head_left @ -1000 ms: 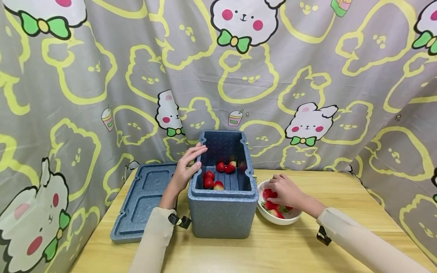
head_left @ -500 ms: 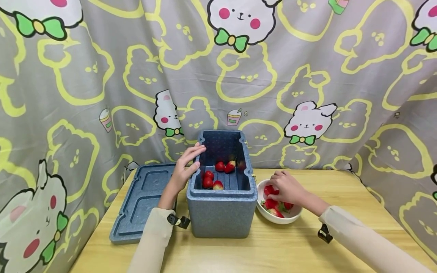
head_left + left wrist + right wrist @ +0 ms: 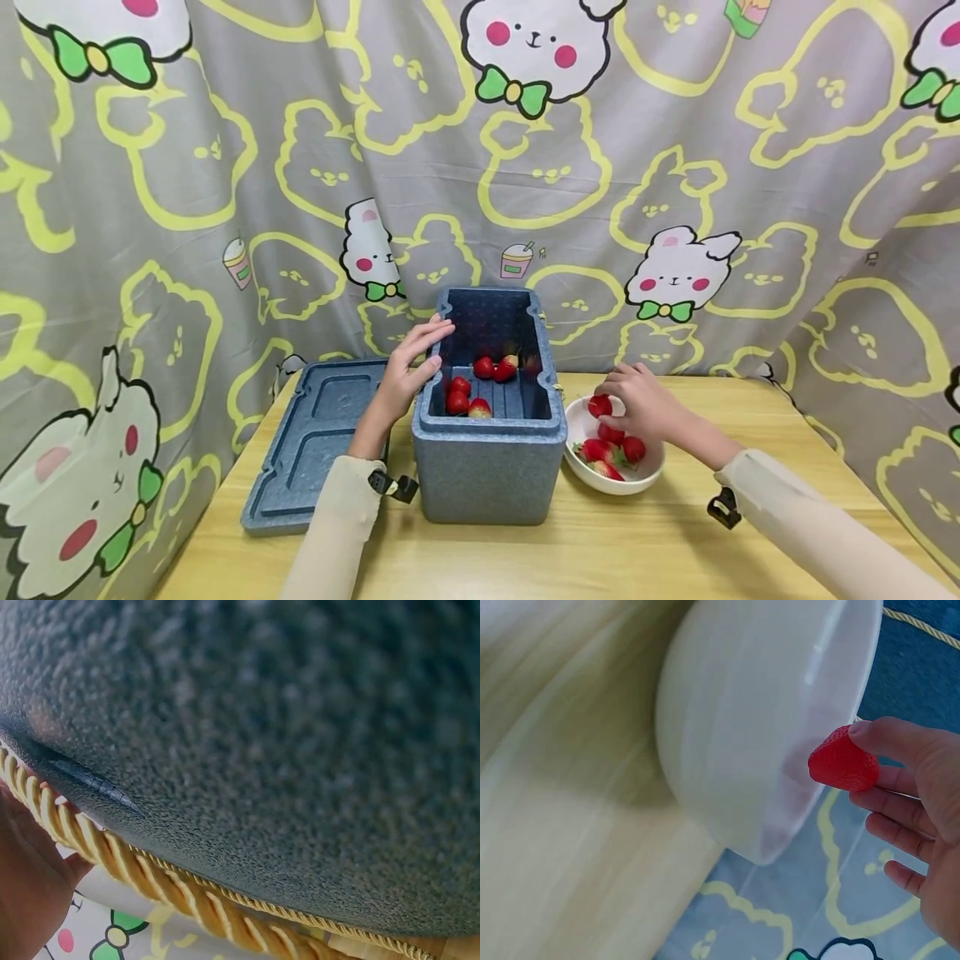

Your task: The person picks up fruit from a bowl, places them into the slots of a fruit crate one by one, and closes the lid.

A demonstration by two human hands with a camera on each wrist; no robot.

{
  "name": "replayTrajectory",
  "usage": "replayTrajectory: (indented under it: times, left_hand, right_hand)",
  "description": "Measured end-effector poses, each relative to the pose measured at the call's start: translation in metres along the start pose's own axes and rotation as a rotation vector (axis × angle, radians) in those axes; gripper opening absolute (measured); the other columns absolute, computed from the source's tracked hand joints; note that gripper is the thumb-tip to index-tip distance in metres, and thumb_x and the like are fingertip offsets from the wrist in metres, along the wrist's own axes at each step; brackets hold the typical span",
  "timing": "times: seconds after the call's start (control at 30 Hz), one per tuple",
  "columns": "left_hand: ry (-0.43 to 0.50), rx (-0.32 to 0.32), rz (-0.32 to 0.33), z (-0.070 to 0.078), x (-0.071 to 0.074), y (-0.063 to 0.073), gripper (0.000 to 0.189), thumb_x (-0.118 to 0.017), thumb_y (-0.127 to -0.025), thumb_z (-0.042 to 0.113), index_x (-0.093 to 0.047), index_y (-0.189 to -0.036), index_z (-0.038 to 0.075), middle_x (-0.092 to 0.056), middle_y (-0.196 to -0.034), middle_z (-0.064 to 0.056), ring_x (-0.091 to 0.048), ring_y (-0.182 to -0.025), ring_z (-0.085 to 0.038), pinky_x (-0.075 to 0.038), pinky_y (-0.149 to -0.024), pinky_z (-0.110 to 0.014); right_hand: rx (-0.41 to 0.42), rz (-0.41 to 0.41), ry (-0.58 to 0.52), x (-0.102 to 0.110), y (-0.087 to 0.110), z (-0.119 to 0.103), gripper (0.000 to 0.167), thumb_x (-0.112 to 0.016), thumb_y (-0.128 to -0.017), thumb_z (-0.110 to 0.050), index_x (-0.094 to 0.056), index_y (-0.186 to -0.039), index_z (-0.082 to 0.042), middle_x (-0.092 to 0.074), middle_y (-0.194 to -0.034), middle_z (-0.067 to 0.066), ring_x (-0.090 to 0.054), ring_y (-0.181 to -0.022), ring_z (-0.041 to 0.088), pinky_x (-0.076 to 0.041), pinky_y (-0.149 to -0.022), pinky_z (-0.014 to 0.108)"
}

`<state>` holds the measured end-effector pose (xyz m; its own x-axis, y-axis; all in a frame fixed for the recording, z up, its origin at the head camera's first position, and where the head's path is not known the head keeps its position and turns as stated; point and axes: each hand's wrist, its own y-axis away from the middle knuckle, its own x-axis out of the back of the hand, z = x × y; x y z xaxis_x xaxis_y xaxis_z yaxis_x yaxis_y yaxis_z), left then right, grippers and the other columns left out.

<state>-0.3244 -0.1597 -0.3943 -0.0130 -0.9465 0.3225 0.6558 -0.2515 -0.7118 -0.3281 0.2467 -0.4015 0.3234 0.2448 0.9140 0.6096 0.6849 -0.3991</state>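
- Rests the left hand [image 3: 405, 375], fingers loose, on the left rim of the box [image 3: 487, 475], maybe to stop sliding.
- Pinches one strawberry [image 3: 845, 761] between thumb and fingers of the right hand [image 3: 637, 402], just over the bowl [image 3: 618, 485].
- Has the bowl just right of the box, toward the back edge of the table [image 3: 510, 558], likely for a short reach.
- Has the lid [image 3: 322, 450] flat near the table's left edge, probably out of the way.

The left hand [image 3: 408, 377] rests on the left edge of the box [image 3: 487, 482], its fingers relaxed and its thumb [image 3: 427, 369] lying over that edge, while the left forearm [image 3: 339, 517] (pale-sleeved, like the other) comes in from the box's near left; to the box's right, the right hand [image 3: 641, 404] pinches between thumb and fingertips, the right forearm [image 3: 813, 521] slanting in from farther right
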Motion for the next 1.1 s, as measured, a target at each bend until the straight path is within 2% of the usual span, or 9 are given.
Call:
replayTrajectory:
  times: [0.23,0.5,0.73,0.83,1.1]
  left_hand:
    - [0.008,0.011,0.003,0.002,0.001,0.001,0.047,-0.051,-0.094,0.005,-0.061,-0.140,0.001,-0.054,-0.149,-0.016,-0.033,-0.153,-0.035,-0.022,-0.124,-0.060]
    - [-0.002,0.008,0.002,0.000,0.001,0.001,0.046,-0.051,-0.095,0.007,-0.061,-0.140,0.003,-0.054,-0.149,-0.016,-0.034,-0.153,-0.033,-0.022,-0.124,-0.061]
    - [0.004,0.009,0.001,-0.001,0.001,0.001,0.048,-0.051,-0.093,0.003,-0.061,-0.140,0.002,-0.054,-0.149,-0.017,-0.033,-0.153,-0.035,-0.022,-0.124,-0.062]
    - [0.007,0.013,-0.001,-0.001,0.000,0.001,0.047,-0.051,-0.094,0.005,-0.061,-0.140,0.003,-0.054,-0.149,-0.017,-0.033,-0.153,-0.034,-0.021,-0.124,-0.062]
    - [0.002,0.023,-0.004,0.002,0.001,0.000,0.048,-0.050,-0.093,0.003,-0.060,-0.141,0.002,-0.054,-0.149,-0.017,-0.032,-0.153,-0.033,-0.021,-0.124,-0.063]
  right_hand:
    - [0.039,0.089,0.055,0.017,-0.007,0.005,0.027,-0.091,-0.070,-0.022,-0.077,-0.089,-0.008,-0.072,-0.083,0.003,-0.057,-0.081,0.022,-0.043,-0.074,0.041]
    - [0.011,0.099,0.087,0.036,-0.017,0.006,0.028,-0.090,-0.072,-0.023,-0.078,-0.093,-0.009,-0.072,-0.083,0.002,-0.054,-0.081,0.021,-0.045,-0.076,0.044]
    - [-0.021,0.109,0.059,0.057,-0.032,0.006,0.030,-0.090,-0.073,-0.021,-0.078,-0.096,-0.006,-0.074,-0.088,0.006,-0.059,-0.088,0.027,-0.047,-0.084,0.049]
    - [-0.033,0.124,0.050,0.067,-0.040,0.004,0.031,-0.090,-0.074,-0.021,-0.079,-0.099,-0.006,-0.076,-0.093,0.008,-0.059,-0.089,0.027,-0.047,-0.082,0.048]
    - [-0.019,0.181,0.032,0.088,-0.062,-0.003,0.032,-0.090,-0.074,-0.021,-0.079,-0.100,-0.006,-0.076,-0.093,0.007,-0.058,-0.090,0.027,-0.045,-0.080,0.045]
